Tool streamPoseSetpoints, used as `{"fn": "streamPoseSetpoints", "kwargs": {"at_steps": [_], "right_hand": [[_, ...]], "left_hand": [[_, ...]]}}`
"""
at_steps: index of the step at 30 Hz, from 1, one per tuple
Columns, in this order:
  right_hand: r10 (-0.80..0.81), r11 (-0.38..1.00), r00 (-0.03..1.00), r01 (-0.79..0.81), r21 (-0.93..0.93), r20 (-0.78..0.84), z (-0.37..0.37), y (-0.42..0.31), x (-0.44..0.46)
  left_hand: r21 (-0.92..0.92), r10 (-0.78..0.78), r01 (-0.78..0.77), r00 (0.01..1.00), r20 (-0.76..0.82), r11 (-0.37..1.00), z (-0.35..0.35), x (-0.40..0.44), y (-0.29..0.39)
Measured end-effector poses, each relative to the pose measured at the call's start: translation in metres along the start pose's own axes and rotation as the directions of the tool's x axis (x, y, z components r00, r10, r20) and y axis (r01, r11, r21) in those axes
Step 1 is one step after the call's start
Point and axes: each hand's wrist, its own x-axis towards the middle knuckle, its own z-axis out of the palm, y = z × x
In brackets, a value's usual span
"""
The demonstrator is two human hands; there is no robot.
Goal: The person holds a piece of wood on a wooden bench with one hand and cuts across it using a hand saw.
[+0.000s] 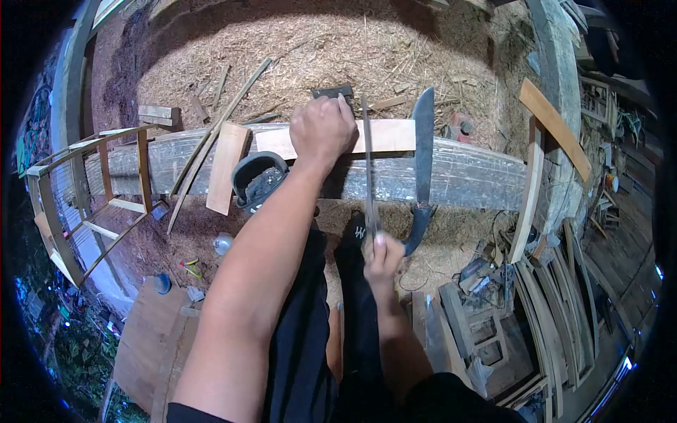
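Note:
A pale board point(392, 135) lies lengthwise on a grey weathered beam point(469, 176). My left hand point(322, 132) is closed over the board and a dark block point(331, 92) at its far edge. In my right hand point(384, 255) is the handle of a saw point(369, 169), whose thin blade crosses the board to the right of my left hand. A machete point(423, 141) with a dark handle lies across the beam at the board's right end. Left of my left forearm, a dark curved object point(259, 178) rests on the beam.
Another short board point(228, 168) and thin strips point(211, 144) lie over the beam's left part. A wooden frame point(106, 169) stands at far left. An upright post with a curved piece point(557, 130) is at right. Shavings cover the ground; curved slats point(564, 310) lie lower right.

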Motion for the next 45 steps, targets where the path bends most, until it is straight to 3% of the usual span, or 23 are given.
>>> {"fn": "streamPoseSetpoints", "kwargs": {"at_steps": [4, 5, 6, 11, 14, 16, 17, 20, 21, 25, 29, 31, 37, 40, 42, 45], "right_hand": [[0.0, 0.993, 1.0, 0.0, 0.119, 0.002, 0.001, 0.018, 0.004], [0.105, 0.985, 0.994, -0.102, 0.137, -0.016, -0.003, 0.017, -0.02], [0.044, 0.988, 0.998, -0.038, 0.148, -0.039, -0.006, 0.014, -0.033], [0.084, 0.992, 0.996, -0.084, 0.098, 0.0, 0.002, 0.004, 0.004], [0.068, 0.985, 0.998, -0.068, 0.16, 0.007, -0.005, 0.015, 0.008], [0.05, 0.988, 0.999, -0.048, 0.144, -0.012, -0.007, 0.008, 0.009], [0.038, 0.99, 0.999, -0.036, 0.135, -0.016, -0.007, 0.008, 0.009], [0.045, 0.984, 0.999, -0.043, 0.171, -0.008, -0.006, 0.004, 0.01], [0.071, 0.974, 0.997, -0.069, 0.217, -0.002, -0.006, 0.002, 0.01], [0.108, 0.971, 0.994, -0.101, 0.218, -0.02, -0.007, -0.005, 0.008], [0.165, 0.948, 0.986, -0.158, 0.277, -0.001, -0.005, -0.02, 0.007], [0.201, 0.932, 0.98, -0.189, 0.309, -0.006, -0.007, -0.029, -0.002], [0.291, 0.956, 0.956, -0.29, 0.046, -0.03, -0.02, -0.055, -0.036], [0.313, 0.947, 0.948, -0.307, 0.096, -0.057, -0.014, -0.074, -0.011], [0.312, 0.939, 0.949, -0.299, 0.167, -0.053, -0.015, -0.075, -0.002], [0.347, 0.92, 0.937, -0.346, 0.185, 0.025, -0.024, -0.091, -0.001]], "left_hand": [[0.0, -0.02, 0.02, 0.999, 0.033, 1.0, -0.005, 0.006, 0.0], [-0.014, -0.029, 0.029, 0.999, 0.039, 0.999, -0.005, 0.003, 0.001], [-0.015, -0.026, 0.027, 0.999, 0.047, 1.0, -0.002, 0.0, -0.001], [-0.042, 0.027, -0.028, 0.999, -0.023, 0.999, 0.003, 0.001, -0.003], [-0.062, 0.056, -0.056, 0.998, -0.013, 0.997, -0.001, -0.003, -0.01], [-0.106, 0.289, -0.3, 0.951, -0.106, 0.948, -0.006, -0.013, -0.017], [-0.079, 0.325, -0.322, 0.946, 0.023, 0.943, -0.01, -0.022, -0.023], [-0.13, 0.394, -0.393, 0.919, -0.021, 0.91, -0.024, -0.039, -0.021], [-0.115, 0.393, -0.382, 0.915, 0.092, 0.917, -0.026, -0.04, -0.024], [-0.179, 0.492, -0.464, 0.853, 0.174, 0.868, -0.033, -0.037, -0.036], [-0.127, 0.518, -0.503, 0.811, 0.271, 0.855, -0.034, -0.029, -0.042], [-0.106, 0.495, -0.487, 0.819, 0.29, 0.867, -0.032, -0.025, -0.042], [-0.195, 0.478, -0.437, 0.824, 0.304, 0.878, -0.038, -0.028, -0.046], [-0.224, 0.487, -0.437, 0.828, 0.279, 0.871, -0.033, -0.024, -0.049], [-0.181, 0.41, -0.372, 0.87, 0.274, 0.911, -0.033, -0.018, -0.047], [-0.198, 0.409, -0.362, 0.855, 0.318, 0.911, -0.039, -0.015, -0.046]]}}
